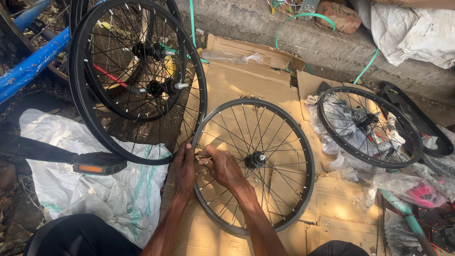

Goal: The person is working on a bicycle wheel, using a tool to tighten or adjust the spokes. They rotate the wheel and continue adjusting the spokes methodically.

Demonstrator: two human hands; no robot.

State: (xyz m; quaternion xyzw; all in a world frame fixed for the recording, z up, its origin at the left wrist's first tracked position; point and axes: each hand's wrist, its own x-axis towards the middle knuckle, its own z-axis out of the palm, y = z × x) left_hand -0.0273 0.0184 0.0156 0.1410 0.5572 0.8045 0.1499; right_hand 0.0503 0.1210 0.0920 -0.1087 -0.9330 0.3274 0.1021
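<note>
the left hand is closed around the rim of the spoked bicycle wheel, at the rim's left edge. the right hand has its fingers pinched together on something small just inside that rim; what it is cannot be seen. the wheel lies flat on the cardboard. its spokes look all in place and the hub is fitted, so the lacing seems done; no tyre is on it yet. left of this wheel lean two larger black wheels, and right of it lies a smaller wheel on plastic bags.
</note>
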